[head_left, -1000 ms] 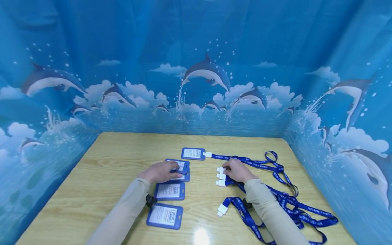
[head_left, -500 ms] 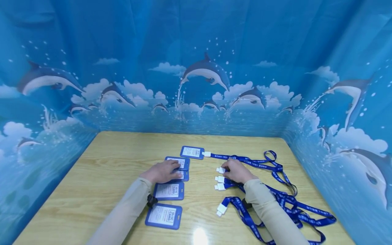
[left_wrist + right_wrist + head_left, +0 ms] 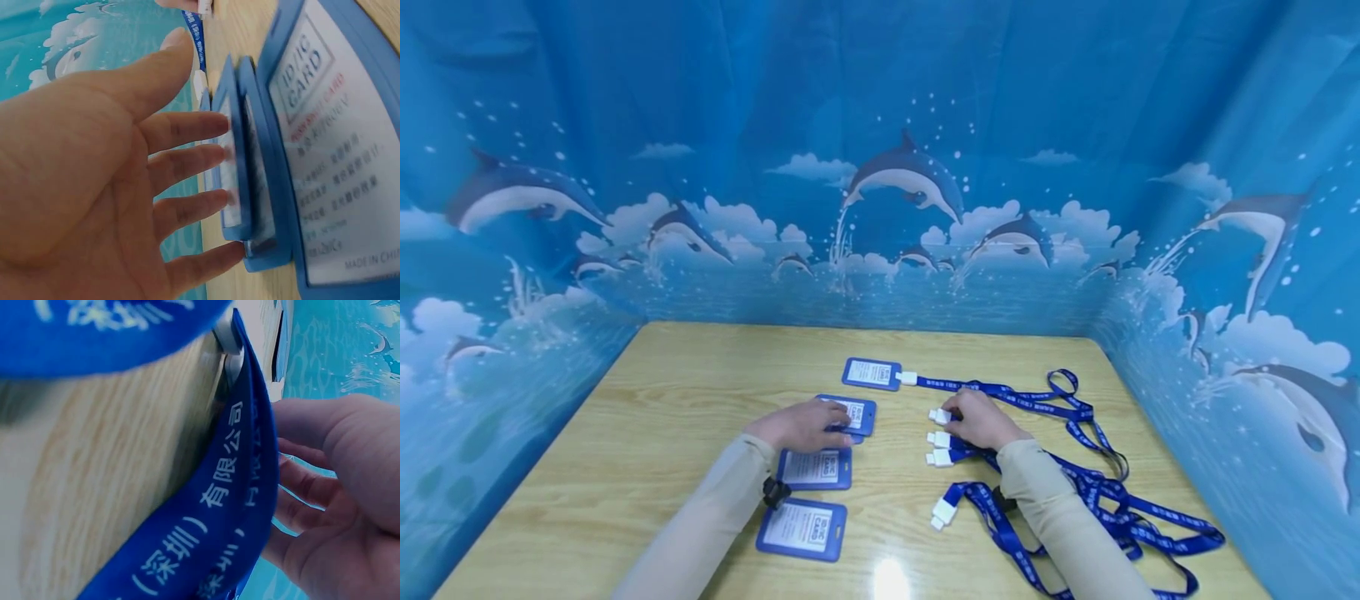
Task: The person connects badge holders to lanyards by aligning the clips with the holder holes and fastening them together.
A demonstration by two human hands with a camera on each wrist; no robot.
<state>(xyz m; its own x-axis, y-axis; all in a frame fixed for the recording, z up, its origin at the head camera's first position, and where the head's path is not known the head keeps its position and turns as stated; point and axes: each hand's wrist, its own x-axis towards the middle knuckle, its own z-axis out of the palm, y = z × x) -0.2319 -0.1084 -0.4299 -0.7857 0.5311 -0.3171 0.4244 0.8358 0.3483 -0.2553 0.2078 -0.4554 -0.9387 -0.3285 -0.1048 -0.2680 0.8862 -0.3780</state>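
In the head view, my left hand (image 3: 802, 427) lays its fingertips on a blue ID card holder (image 3: 861, 414), which overlaps another holder (image 3: 857, 439) beneath it. The left wrist view has the straight, spread fingers (image 3: 187, 167) touching the front of that holder, thumb raised apart. Across from it, my right hand (image 3: 987, 421) pinches a blue lanyard just behind its white clip (image 3: 939, 416). The blue strap (image 3: 215, 481) hides part of those fingers in the right wrist view. Two more white clips (image 3: 937, 439) lie just nearer than the pinched one.
Two card holders (image 3: 815, 469) (image 3: 802, 529) lie nearer on the wooden table (image 3: 700, 367). At the far side, a holder (image 3: 871, 373) is joined to a lanyard (image 3: 1007, 393). Tangled straps (image 3: 1120, 521) spread at right, with another clip (image 3: 943, 512). A dolphin-print curtain (image 3: 880, 275) surrounds the table.
My left hand has slid the upper card holder right and nearer, over the one below it. The two nearer clips moved slightly away from the pinched clip. My right hand stays almost still.
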